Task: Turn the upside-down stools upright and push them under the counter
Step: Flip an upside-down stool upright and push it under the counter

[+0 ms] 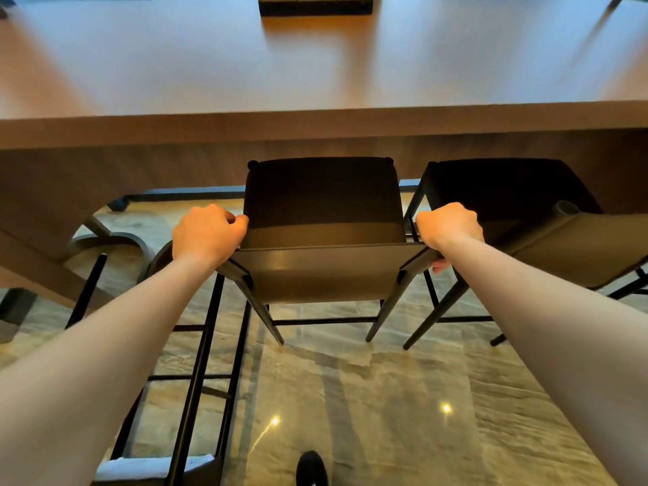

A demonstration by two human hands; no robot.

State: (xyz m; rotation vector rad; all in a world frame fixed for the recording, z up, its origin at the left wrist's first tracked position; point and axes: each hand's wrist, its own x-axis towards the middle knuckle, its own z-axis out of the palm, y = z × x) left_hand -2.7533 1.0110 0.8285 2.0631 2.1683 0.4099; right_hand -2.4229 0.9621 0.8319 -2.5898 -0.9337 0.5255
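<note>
A dark stool [322,212] with a low backrest stands upright on its four legs, its seat partly under the wooden counter [315,128]. My left hand [207,233] grips the left end of its backrest. My right hand [449,226] grips the right end, thumb underneath. A second upright stool [519,191] stands to the right, its seat also partly under the counter. At the lower left, black legs and rungs of another stool [200,373] point toward me, seemingly upside down.
The floor [385,398] is glossy marbled stone with light reflections. The counter's curved base [115,240] and a black floor rail lie at the left. A dark box [315,5] sits far back on the countertop. A black shoe tip [310,468] shows at the bottom.
</note>
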